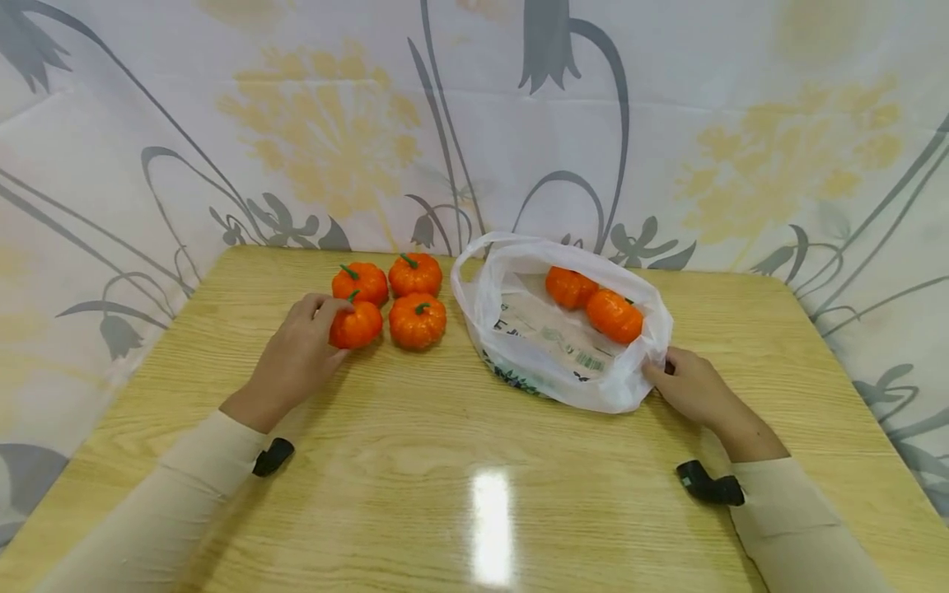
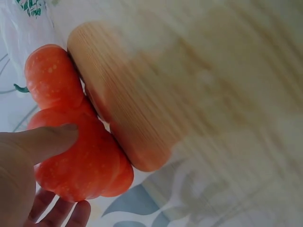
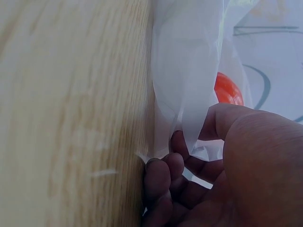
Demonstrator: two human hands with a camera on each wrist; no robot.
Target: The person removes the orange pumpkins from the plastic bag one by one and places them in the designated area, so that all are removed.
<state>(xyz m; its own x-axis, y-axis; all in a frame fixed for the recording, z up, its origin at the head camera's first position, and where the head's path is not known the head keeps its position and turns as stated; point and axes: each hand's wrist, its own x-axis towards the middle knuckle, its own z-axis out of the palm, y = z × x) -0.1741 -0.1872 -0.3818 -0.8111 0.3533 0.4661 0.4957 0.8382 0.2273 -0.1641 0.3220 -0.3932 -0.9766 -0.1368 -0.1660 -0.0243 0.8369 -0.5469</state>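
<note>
My left hand [image 1: 300, 350] grips a small orange pumpkin [image 1: 358, 326] with a green stem, at the front left of a cluster. In the left wrist view the thumb [image 2: 52, 142] lies across the pumpkin [image 2: 90, 163], with fingers around its far side. Beside it stand three similar pumpkins: one at the front right [image 1: 418, 321], one at the back left [image 1: 361, 283], one at the back right [image 1: 415, 274]. A white plastic bag [image 1: 615, 391] lies with its mouth spread, two pumpkins [image 1: 614, 315] inside. At its right edge my right hand [image 1: 697, 385] pinches the plastic [image 3: 189, 94] between thumb and fingers.
Everything rests on a light wooden table [image 1: 400, 478]. Directly behind it hangs a white cloth [image 1: 474, 123] printed with grey and yellow flowers. One bag handle [image 1: 463, 268] loops out toward the pumpkins on the left. Dark devices [image 1: 708, 484] sit at both wrists.
</note>
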